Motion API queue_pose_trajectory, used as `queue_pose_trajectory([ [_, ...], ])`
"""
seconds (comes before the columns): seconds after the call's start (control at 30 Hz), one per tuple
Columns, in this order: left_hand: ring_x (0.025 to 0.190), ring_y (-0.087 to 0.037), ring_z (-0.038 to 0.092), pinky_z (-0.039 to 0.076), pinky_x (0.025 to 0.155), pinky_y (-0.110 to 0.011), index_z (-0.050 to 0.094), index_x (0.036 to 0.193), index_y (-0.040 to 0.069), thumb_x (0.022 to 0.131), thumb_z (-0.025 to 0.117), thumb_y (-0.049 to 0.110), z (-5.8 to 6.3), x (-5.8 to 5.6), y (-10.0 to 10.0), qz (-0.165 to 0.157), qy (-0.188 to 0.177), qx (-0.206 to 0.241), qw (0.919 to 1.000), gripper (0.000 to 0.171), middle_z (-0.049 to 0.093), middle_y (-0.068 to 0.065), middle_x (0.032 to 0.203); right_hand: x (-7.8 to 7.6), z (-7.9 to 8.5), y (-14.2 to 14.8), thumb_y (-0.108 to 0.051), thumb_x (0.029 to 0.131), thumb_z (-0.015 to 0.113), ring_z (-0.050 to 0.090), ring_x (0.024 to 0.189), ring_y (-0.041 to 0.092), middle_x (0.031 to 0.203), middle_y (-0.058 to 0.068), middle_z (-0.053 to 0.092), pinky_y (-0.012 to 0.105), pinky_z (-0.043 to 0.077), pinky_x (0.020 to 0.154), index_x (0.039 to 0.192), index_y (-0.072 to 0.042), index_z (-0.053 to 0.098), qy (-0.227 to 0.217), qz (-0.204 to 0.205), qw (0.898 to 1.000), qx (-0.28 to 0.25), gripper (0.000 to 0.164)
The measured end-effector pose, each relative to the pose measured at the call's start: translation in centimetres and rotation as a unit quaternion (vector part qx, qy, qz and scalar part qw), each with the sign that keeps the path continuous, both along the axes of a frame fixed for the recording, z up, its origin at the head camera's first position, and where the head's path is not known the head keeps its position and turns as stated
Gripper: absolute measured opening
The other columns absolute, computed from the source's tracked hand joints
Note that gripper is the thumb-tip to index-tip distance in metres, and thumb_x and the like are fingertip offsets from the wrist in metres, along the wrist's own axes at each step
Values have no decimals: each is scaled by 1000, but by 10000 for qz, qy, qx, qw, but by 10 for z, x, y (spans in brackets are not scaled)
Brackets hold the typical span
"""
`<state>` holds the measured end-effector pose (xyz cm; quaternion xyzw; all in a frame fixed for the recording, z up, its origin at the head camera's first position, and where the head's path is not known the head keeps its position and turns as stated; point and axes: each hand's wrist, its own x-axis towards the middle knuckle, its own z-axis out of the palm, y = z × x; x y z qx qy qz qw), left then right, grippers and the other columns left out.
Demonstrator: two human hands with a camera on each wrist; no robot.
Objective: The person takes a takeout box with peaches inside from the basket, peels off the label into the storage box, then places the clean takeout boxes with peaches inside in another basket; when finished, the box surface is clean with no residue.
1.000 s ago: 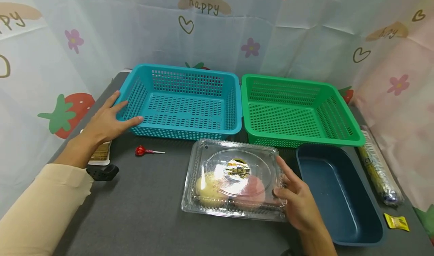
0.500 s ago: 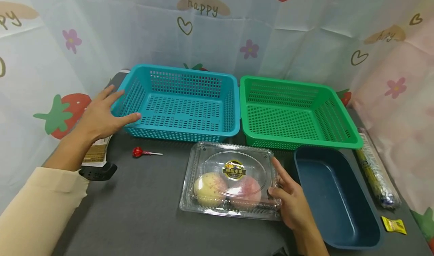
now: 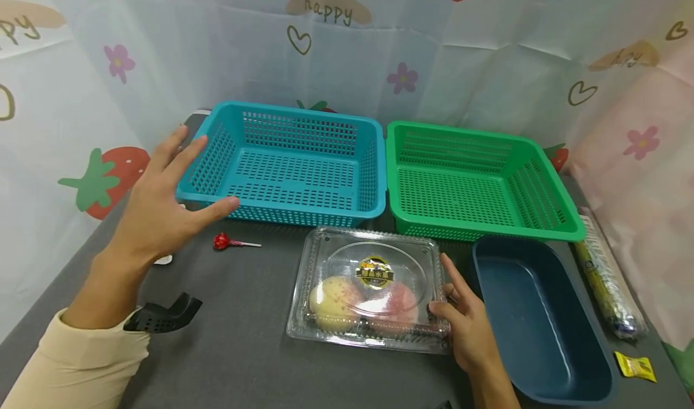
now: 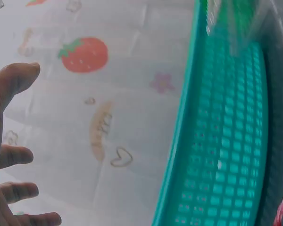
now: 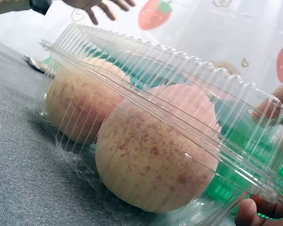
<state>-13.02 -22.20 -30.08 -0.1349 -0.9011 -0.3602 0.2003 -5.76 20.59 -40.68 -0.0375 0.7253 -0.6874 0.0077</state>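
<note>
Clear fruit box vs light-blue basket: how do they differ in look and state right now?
1. The clear box is transparent; the light-blue basket is opaque with perforated walls.
2. The clear box is lidded; the light-blue basket is open-topped.
3. The right hand grips the clear box's right edge; neither of the hands grips the light-blue basket.
Shared: roughly rectangular outlines.

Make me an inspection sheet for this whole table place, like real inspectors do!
Surface: gray table, things spread across it.
Job's things: clear box with two round fruits inside, lid on.
Clutter: blue basket, green basket, dark blue bin, red lollipop, yellow candy, packaged roll, pale object mostly hidden.
Left hand: near the blue basket's left end, fingers spread, holding nothing.
Right hand: grips the box's right edge.
Cables: nothing seen.
Surroundings: white curtain with hearts, flowers, strawberries.
</note>
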Motion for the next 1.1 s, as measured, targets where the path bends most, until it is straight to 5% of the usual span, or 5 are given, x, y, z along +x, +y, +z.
queue_pose_trajectory([
  [0.27,140,-30,23,29,96,-70,40,149,17,74,82,42,-5,26,19,-357,439,340,9978,90,21,-2,158,2,0,-1,12,86,51,27,108,28,103,16,31,38,35,78,155,-20,25,-18,-30,9997,229,80],
  [0.53,142,-28,18,26,96,-71,42,148,17,82,70,57,-26,40,42,-967,448,691,9919,82,21,-1,158,1,-1,-3,14,85,50,37,96,27,95,16,38,32,40,72,154,-19,29,251,-115,9993,244,79],
  [0.83,137,-29,32,27,96,-69,39,150,25,82,77,35,-53,46,67,-1309,-338,965,9861,78,16,4,158,0,-1,-5,13,84,51,49,83,23,88,19,47,30,46,67,153,-19,31,391,-135,9989,214,79],
  [1.1,137,-30,31,32,95,-68,36,151,30,83,75,37,-67,45,86,-1523,-1066,839,9790,79,10,3,159,0,-1,-5,13,84,51,39,91,28,92,16,41,31,42,71,153,-19,31,360,-188,9986,326,79],
])
